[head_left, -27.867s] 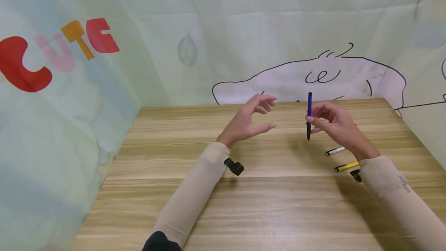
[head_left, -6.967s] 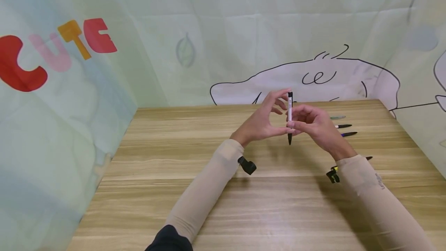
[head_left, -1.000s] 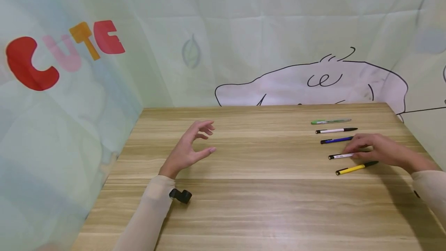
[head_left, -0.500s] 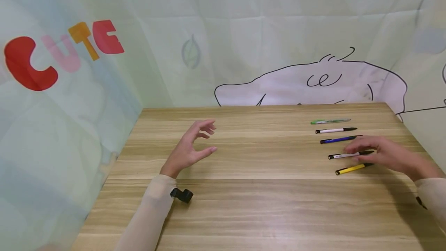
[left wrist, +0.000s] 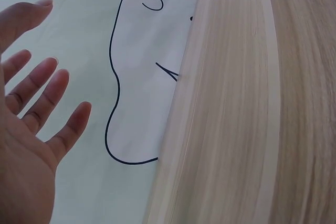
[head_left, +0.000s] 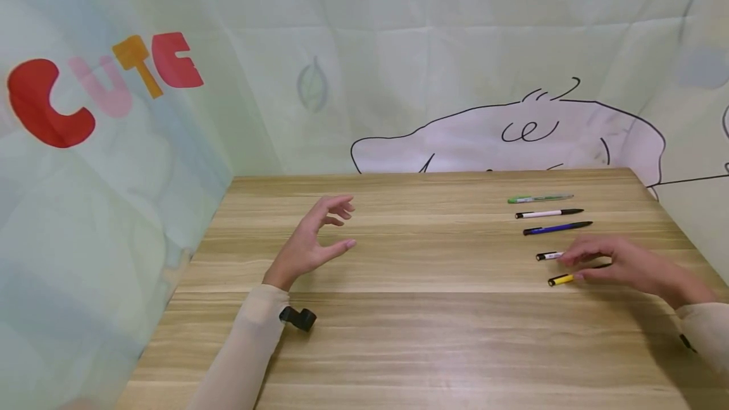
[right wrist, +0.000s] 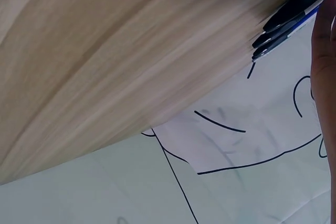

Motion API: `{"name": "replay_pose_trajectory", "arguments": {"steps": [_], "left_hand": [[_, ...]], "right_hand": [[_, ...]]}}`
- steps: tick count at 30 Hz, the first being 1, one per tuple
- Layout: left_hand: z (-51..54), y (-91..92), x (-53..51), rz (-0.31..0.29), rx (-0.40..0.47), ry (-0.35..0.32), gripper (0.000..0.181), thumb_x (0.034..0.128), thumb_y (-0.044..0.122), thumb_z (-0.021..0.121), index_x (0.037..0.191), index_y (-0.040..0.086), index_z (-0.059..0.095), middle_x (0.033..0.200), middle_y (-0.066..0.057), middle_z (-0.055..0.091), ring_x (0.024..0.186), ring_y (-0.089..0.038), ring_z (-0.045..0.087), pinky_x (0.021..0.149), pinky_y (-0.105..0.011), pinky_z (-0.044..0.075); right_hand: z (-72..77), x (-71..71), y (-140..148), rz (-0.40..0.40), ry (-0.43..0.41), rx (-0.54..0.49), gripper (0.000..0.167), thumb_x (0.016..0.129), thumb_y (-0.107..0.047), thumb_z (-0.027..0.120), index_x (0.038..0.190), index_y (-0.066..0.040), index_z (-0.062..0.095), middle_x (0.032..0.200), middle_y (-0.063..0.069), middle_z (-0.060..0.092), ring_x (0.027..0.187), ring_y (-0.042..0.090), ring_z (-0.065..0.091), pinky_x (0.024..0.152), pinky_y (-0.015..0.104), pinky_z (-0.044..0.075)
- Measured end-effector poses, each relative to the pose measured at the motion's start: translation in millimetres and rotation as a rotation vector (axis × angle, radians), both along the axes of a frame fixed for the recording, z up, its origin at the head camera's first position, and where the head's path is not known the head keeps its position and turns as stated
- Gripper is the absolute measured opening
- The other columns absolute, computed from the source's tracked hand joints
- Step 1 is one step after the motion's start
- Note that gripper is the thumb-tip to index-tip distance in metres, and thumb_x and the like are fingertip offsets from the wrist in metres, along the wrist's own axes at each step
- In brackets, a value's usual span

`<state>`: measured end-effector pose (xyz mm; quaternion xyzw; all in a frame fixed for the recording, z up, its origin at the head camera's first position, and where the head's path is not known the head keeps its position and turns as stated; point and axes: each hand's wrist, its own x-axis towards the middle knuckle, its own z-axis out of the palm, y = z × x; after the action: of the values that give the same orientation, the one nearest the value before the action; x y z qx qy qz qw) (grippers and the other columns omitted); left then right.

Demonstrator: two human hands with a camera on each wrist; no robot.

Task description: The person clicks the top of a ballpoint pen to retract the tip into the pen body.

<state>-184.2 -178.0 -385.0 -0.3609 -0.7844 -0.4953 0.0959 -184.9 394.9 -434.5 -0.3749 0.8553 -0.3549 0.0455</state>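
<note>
My right hand hovers over the yellow pen with thumb and fingers parted around its barrel, hiding its middle. I see no firm pinch on it. Behind that pen, a white pen with a black cap end is partly covered by the same fingers. Further back lie a blue pen, another white pen and a green clear pen. Well to the left, my left hand is held in the air, fingers spread and thumb apart, holding nothing; the left wrist view shows its bare palm.
The pens lie in a row on the right part of a wooden table. A printed cloth with a cartoon outline hangs along the back and left edges. Small black devices, one on the left, are strapped at both wrists.
My right hand lets go of the nearer white pen, which stays in the row, and moves toward me over the yellow pen. The left hand barely moves.
</note>
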Motion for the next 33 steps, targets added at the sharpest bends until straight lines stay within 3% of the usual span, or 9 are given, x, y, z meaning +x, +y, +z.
{"name": "replay_pose_trajectory", "arguments": {"steps": [6,16,24,33], "left_hand": [[0.8,1.6,-0.1,0.002,-0.004,0.007,0.073,0.0815,-0.008,0.079,0.145,-0.004,0.044,0.129,-0.027,0.055,0.113,-0.043,0.055,0.093,-0.063,0.051],[2.1,3.8,-0.2,0.011,-0.016,0.0,0.073,0.0819,-0.007,0.079,0.146,-0.002,0.044,0.129,-0.018,0.056,0.114,-0.039,0.056,0.094,-0.061,0.052],[2.2,2.9,-0.2,0.006,-0.015,0.007,0.072,0.0823,-0.008,0.078,0.146,-0.004,0.043,0.129,-0.026,0.054,0.113,-0.042,0.055,0.092,-0.063,0.051],[1.9,0.5,0.6,0.007,-0.011,0.013,0.072,0.0818,-0.009,0.078,0.145,-0.006,0.044,0.128,-0.029,0.054,0.112,-0.044,0.055,0.092,-0.063,0.051]], "right_hand": [[-2.1,-0.9,1,0.027,0.003,-0.003,0.036,0.082,0.004,0.08,0.115,-0.012,0.075,0.108,0.0,0.071,0.098,0.005,0.064,0.085,0.009,0.048],[-6.9,2.5,3,-0.009,-0.002,0.059,0.034,0.082,-0.003,0.081,0.111,-0.02,0.077,0.112,-0.005,0.073,0.105,-0.001,0.063,0.09,0.004,0.043],[-12.0,-0.3,6,0.077,0.056,0.011,0.04,0.079,0.008,0.08,0.111,-0.017,0.077,0.107,-0.004,0.073,0.102,0.001,0.064,0.088,0.006,0.045],[-18.0,-2.6,13,0.049,0.035,0.028,0.039,0.08,0.007,0.079,0.107,-0.022,0.075,0.103,-0.005,0.073,0.097,0.0,0.065,0.083,0.007,0.047]]}}
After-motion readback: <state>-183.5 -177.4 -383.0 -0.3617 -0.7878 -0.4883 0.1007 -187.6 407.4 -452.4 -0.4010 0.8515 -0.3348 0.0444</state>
